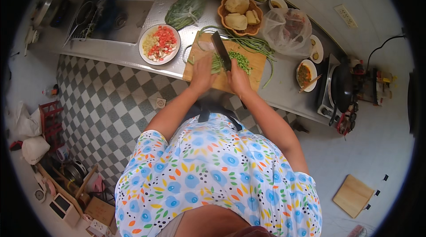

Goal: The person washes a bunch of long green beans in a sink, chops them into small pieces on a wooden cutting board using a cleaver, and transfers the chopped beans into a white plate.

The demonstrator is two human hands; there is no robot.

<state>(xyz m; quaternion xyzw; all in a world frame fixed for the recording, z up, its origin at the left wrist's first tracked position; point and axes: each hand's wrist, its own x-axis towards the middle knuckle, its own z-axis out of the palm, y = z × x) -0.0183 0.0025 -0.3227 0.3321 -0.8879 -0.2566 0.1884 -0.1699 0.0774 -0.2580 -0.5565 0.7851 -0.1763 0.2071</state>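
My right hand [239, 79] grips a kitchen cleaver [221, 50], its dark blade slanting away across the wooden cutting board [257, 83]. Just left of the blade, my left hand [202, 74] holds down a bunch of cut long beans [216, 64]; its fingers look slightly blurred. Chopped green bean pieces [240, 61] lie in a pile to the right of the blade. Whole long beans [254, 44] stretch over the board's far edge, and one end hangs down its right side.
Left of the board is a plate of diced red and pale food [159, 44]. Behind stand a bag of greens [186, 10], a wicker basket of peeled pieces [240, 30] and a plastic bag [283, 34]. A bowl with chopsticks [306, 75] and a black wok [342, 82] are right; a sink [129, 20] is left.
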